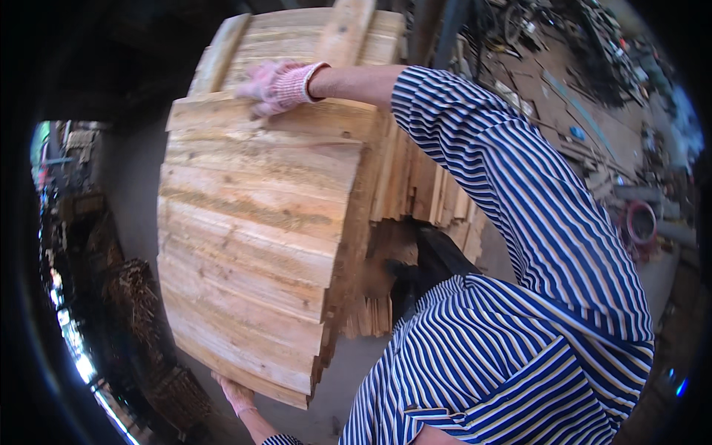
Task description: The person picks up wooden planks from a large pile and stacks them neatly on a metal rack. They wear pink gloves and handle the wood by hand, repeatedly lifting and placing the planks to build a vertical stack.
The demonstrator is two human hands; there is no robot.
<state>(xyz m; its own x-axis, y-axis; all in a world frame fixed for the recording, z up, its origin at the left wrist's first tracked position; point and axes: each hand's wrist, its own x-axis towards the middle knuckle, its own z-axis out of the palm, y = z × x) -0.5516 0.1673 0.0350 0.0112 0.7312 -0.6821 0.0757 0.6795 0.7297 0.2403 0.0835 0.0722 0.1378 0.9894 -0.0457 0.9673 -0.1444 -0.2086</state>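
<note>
A thick stack of pale wooden boards (pixel 252 215) fills the middle of the view, tilted, its boards lying side by side with stepped ends. My right hand (pixel 280 87), in a pink and white knitted glove, grips over the far edge of this stack; its fingers are blurred. At the near lower edge, my left hand (pixel 236 393) holds the boards from below, most of its fingers hidden beneath them. Just beyond the right hand stands another stack of boards (pixel 289 37), with a loose upright plank (pixel 345 33) lying across it.
More cut boards (pixel 445 196) stand behind the held stack, near my body. At the left, dark piles of scrap wood (pixel 137 297) line the grey floor (pixel 137 193). Clutter and a round reddish ring-shaped thing (pixel 640 222) lie at the right.
</note>
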